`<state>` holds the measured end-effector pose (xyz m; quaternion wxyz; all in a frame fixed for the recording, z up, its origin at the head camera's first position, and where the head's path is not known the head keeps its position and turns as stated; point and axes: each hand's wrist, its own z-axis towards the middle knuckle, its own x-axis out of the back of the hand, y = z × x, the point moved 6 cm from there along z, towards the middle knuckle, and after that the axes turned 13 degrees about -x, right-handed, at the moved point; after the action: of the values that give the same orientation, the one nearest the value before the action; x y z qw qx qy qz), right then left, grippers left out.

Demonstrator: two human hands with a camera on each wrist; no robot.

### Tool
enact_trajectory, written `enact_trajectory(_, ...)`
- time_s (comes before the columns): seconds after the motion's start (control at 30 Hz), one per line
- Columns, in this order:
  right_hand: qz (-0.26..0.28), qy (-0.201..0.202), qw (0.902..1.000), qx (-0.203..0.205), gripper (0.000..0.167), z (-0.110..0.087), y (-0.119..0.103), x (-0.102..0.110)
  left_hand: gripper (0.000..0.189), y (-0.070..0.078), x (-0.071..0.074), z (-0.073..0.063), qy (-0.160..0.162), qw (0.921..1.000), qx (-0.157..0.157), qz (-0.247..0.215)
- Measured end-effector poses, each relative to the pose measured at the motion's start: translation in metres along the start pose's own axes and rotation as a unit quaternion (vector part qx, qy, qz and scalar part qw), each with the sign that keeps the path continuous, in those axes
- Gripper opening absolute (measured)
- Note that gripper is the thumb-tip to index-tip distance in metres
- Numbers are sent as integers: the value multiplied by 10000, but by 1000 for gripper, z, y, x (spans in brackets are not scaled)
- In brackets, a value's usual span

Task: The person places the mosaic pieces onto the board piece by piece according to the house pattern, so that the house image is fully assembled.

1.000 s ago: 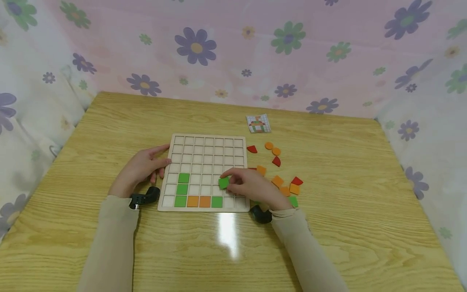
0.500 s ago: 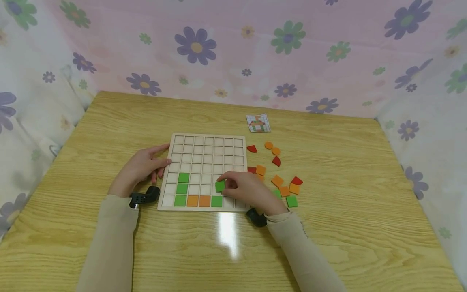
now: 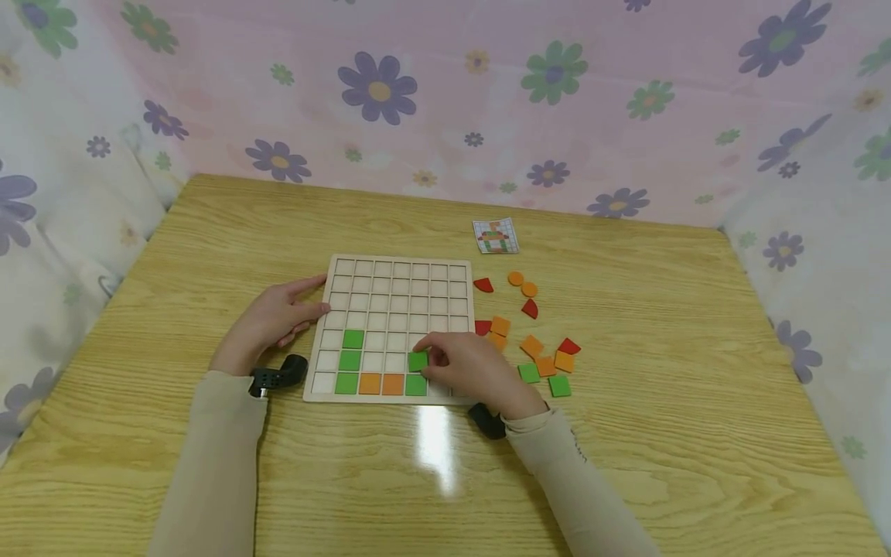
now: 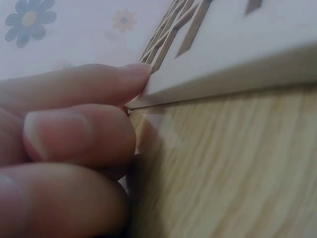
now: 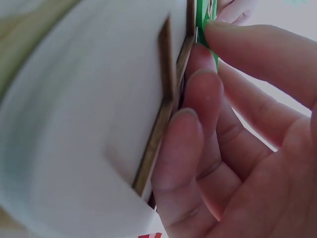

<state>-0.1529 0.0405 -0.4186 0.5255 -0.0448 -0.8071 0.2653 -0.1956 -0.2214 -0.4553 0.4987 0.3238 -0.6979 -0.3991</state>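
A pale wooden grid board [image 3: 398, 259] lies on the table. In its lower part sit several square tiles: a column of green tiles [image 3: 350, 360] at the left, two orange tiles [image 3: 381, 384] in the bottom row and a green tile [image 3: 415, 385] beside them. My right hand [image 3: 469, 367] pinches another green tile [image 3: 418, 361] between thumb and finger, at the cell just above that bottom green one. Whether it is fully seated I cannot tell. At the board's left edge, my left hand [image 3: 267, 317] touches the rim with straight fingertips, as the left wrist view [image 4: 141, 72] also shows.
Right of the board lie loose orange squares [image 3: 532, 346], green squares [image 3: 559, 386], red quarter-round pieces [image 3: 530, 309] and orange discs [image 3: 516, 278]. A small printed pattern card [image 3: 496, 236] lies behind them. A flowered cloth [image 3: 445, 116] hangs along the table's back.
My right hand has moved slightly left and down with the green tile, from over the grid to the cell above the bottom green tile. My left hand stays at the board's edge.
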Motion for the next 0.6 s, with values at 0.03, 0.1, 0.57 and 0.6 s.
enact_trajectory(0.03,-24,2,10000,9,22,0,-1,0,62,0,0,0,15,10000,17,-20)
enact_trajectory(0.1,-81,22,10000,15,23,0,-1,-1,61,0,0,0,24,10000,29,-19)
enact_trajectory(0.57,-231,18,9996,146,24,0,-2,-2,62,0,0,0,-20,10000,5,75)
enact_trajectory(0.6,-230,13,9996,158,24,0,-2,-2,62,0,0,0,-20,10000,13,84)
